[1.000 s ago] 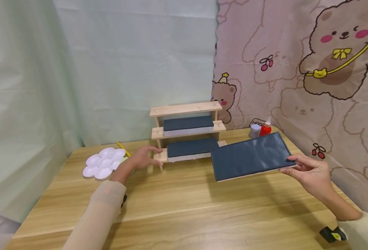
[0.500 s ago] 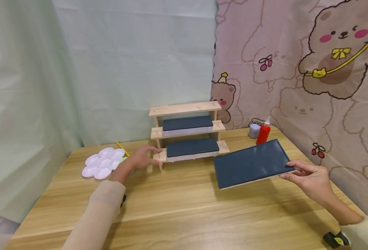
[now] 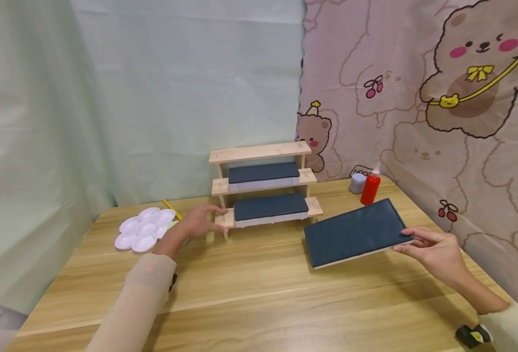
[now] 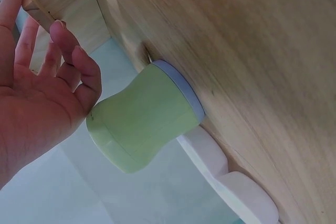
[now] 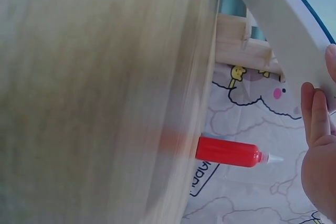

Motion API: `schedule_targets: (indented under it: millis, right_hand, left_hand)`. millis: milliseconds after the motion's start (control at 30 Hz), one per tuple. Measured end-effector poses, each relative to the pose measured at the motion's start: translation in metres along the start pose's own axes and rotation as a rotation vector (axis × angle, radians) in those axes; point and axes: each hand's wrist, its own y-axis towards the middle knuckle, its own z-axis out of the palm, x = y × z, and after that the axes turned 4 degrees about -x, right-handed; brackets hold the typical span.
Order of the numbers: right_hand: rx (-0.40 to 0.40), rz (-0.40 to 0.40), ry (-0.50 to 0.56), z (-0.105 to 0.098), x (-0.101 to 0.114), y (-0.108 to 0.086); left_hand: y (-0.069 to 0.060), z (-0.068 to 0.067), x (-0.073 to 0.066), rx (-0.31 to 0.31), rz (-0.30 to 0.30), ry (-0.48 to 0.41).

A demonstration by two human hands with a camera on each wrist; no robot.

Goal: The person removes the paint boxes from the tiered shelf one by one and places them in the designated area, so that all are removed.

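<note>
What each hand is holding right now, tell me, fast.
Left hand: holding the wooden rack by the left end of its lowest step.
Right hand: holding a tilted navy-topped panel by its right end.

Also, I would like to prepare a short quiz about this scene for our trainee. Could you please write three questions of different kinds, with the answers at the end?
1. Multiple choice: What does the right hand hold? (a) the flower-shaped palette; (b) a dark-blue-topped panel; (c) the green container.
2. True or false: The red squeeze bottle stands upright on the table.
3. Counting: How many dark-blue-topped pieces sit on the wooden stand?

Key:
1. b
2. True
3. Two: one on the middle tier and one on the lowest.
</note>
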Motion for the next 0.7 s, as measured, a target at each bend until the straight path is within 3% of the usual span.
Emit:
schedule_targets:
  millis: [700]
  right_hand:
    - [0.086, 0.035, -0.006, -0.0035, -0.0039, 0.0081]
  left_hand:
    - [-0.002, -0.0035, -0.0041, 0.003, -0.003, 0.017]
